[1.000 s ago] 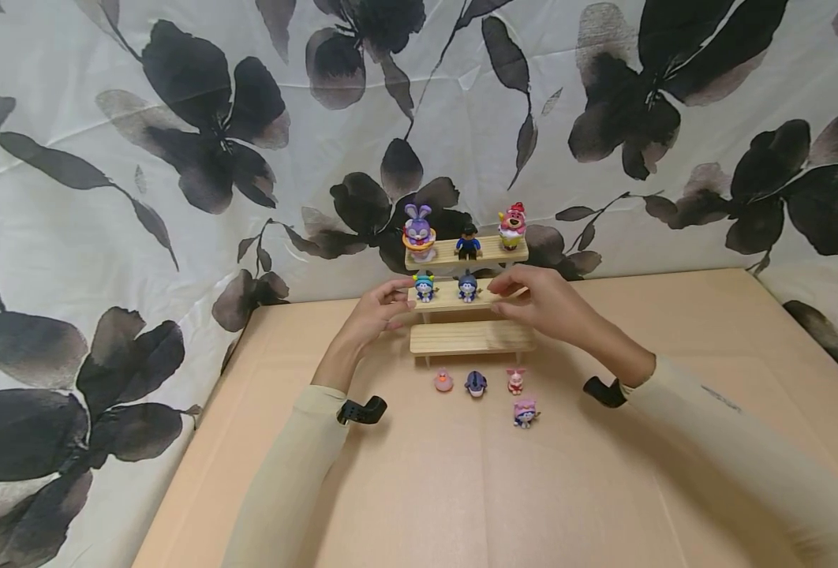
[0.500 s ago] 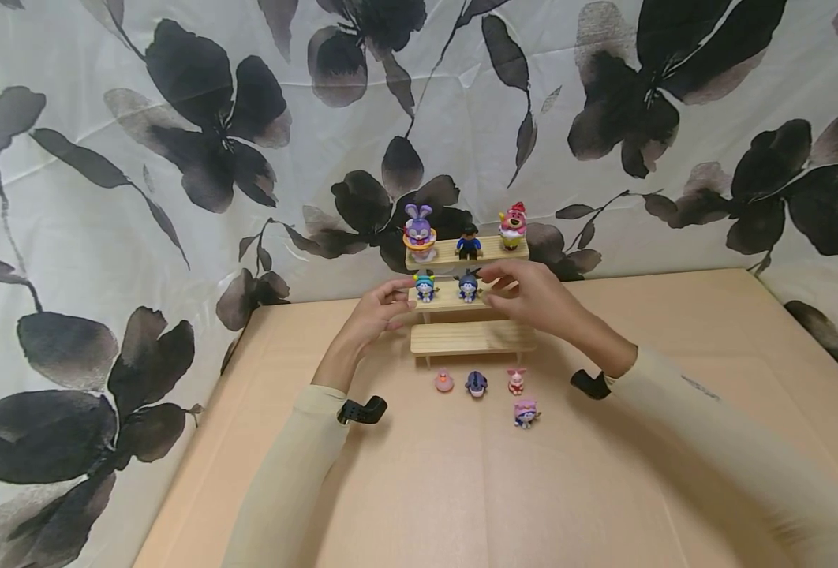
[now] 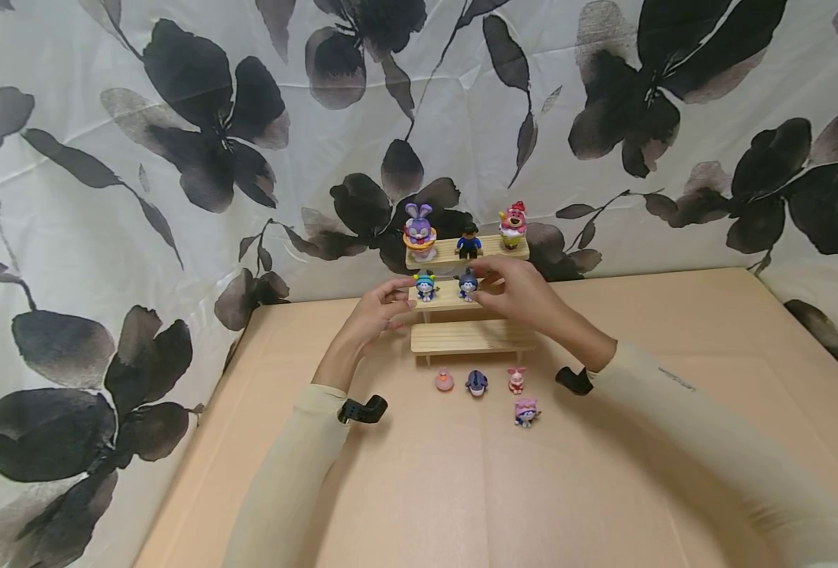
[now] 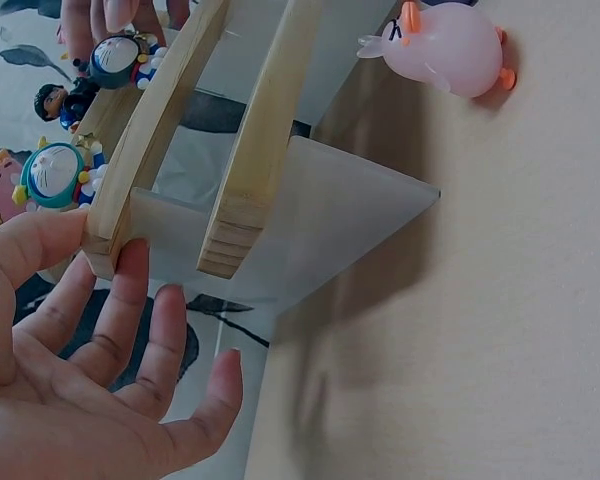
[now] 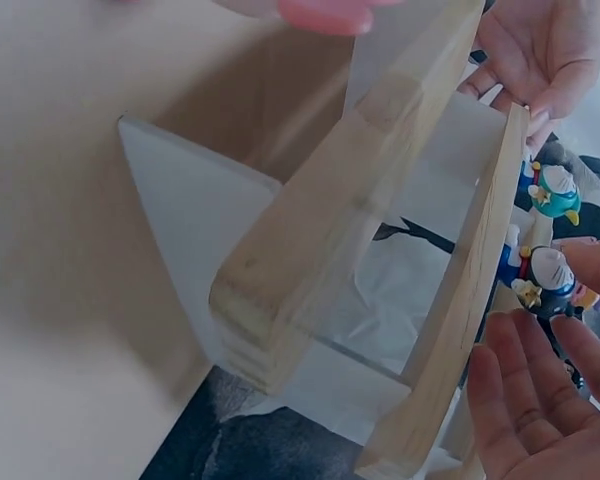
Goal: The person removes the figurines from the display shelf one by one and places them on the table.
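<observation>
A three-tier wooden display stand (image 3: 473, 338) with clear side panels stands at the table's back. My left hand (image 3: 376, 313) pinches the left end of its middle board (image 4: 120, 205), thumb above and fingertips below. On that board a figurine in a teal horned hat (image 3: 425, 288) stands near the left end. To its right is a figurine in a dark blue hat (image 3: 467, 285). My right hand (image 3: 521, 290) holds this dark-hatted figurine from the right, thumb and fingers about it. In the right wrist view the dark-hatted figurine (image 5: 543, 272) sits between the thumb and fingertips.
A purple rabbit (image 3: 418, 233), a figure in blue (image 3: 469, 243) and a pink bear (image 3: 513, 226) stand on the top tier. In front of the stand are a pink duck (image 3: 443, 381), a blue donkey (image 3: 476, 384), a piglet (image 3: 516, 380) and a pink-hatted figurine (image 3: 525, 412).
My right hand has moved left, from beside the dark-hatted figurine to around it, and the figurine has shifted very slightly left. My left hand has stayed on the stand.
</observation>
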### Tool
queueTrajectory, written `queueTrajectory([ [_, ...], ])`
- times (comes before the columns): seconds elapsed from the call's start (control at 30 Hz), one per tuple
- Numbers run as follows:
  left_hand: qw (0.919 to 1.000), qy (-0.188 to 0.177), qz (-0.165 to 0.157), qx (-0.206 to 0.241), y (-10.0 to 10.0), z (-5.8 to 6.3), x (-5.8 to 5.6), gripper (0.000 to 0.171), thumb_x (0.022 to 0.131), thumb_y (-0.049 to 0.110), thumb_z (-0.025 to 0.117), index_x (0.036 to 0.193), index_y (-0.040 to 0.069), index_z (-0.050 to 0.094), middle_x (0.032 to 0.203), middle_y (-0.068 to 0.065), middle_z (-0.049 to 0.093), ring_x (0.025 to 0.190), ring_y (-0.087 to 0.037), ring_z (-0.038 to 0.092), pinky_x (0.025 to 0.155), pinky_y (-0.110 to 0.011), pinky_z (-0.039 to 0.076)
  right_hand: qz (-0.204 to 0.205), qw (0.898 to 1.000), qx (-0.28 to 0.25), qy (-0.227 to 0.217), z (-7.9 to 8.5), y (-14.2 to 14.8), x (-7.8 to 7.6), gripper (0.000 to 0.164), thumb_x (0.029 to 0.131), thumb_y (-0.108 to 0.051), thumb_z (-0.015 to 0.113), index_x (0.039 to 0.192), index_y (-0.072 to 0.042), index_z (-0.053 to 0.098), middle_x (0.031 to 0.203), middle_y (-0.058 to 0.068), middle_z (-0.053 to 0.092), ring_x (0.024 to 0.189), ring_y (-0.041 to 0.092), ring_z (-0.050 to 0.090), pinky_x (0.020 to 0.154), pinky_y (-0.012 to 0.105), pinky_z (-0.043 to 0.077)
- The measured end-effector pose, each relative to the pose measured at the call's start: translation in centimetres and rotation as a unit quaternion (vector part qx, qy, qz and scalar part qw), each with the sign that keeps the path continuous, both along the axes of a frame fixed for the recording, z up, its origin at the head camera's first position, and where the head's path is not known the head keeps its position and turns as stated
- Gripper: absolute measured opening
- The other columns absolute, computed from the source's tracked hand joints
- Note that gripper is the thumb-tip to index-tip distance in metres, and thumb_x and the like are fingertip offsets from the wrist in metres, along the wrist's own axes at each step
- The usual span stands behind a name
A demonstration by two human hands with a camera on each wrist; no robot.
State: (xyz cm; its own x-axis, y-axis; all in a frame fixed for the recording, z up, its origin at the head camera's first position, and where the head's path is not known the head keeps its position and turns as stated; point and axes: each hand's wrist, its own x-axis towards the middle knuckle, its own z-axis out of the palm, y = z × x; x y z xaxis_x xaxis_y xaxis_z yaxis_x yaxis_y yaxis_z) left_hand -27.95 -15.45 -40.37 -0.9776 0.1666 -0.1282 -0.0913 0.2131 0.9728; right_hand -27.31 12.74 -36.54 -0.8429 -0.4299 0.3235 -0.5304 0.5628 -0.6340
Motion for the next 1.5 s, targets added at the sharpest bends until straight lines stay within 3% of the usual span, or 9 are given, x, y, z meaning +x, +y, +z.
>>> queueTrajectory([
  [0.77,1.0000,0.005,0.002,-0.007,0.2,-0.3,-0.4,0.043,0.097,0.017,0.070,0.138,0.020,0.061,0.116,-0.004,0.053,0.103,-0.018,0.055,0.097,-0.050,0.050,0.012,0.999,-0.021,-0.024,-0.3,-0.4,-1.2,0.040,0.092,-0.014,0.076,0.127,0.001,0.064,0.116,0.014,0.069,0.103,0.027,0.068,0.092,0.044,0.056],
  [1.1,1.0000,0.005,0.003,-0.003,0.2,-0.2,-0.4,0.042,0.097,0.017,0.069,0.138,0.020,0.060,0.116,-0.005,0.053,0.101,-0.018,0.055,0.099,-0.054,0.047,0.025,0.998,-0.039,-0.033,-0.4,0.1,-1.2,0.035,0.091,-0.013,0.076,0.123,-0.003,0.066,0.113,0.012,0.069,0.100,0.025,0.068,0.090,0.040,0.057],
  [1.5,0.9999,0.004,0.003,0.013,0.3,-0.3,-0.6,0.043,0.097,0.014,0.069,0.139,0.016,0.059,0.115,-0.004,0.052,0.104,-0.021,0.055,0.098,-0.053,0.046,0.033,0.997,-0.048,-0.049,-0.2,0.6,-0.9,0.039,0.089,-0.010,0.077,0.125,-0.001,0.065,0.121,0.016,0.067,0.104,0.029,0.070,0.090,0.043,0.057],
])
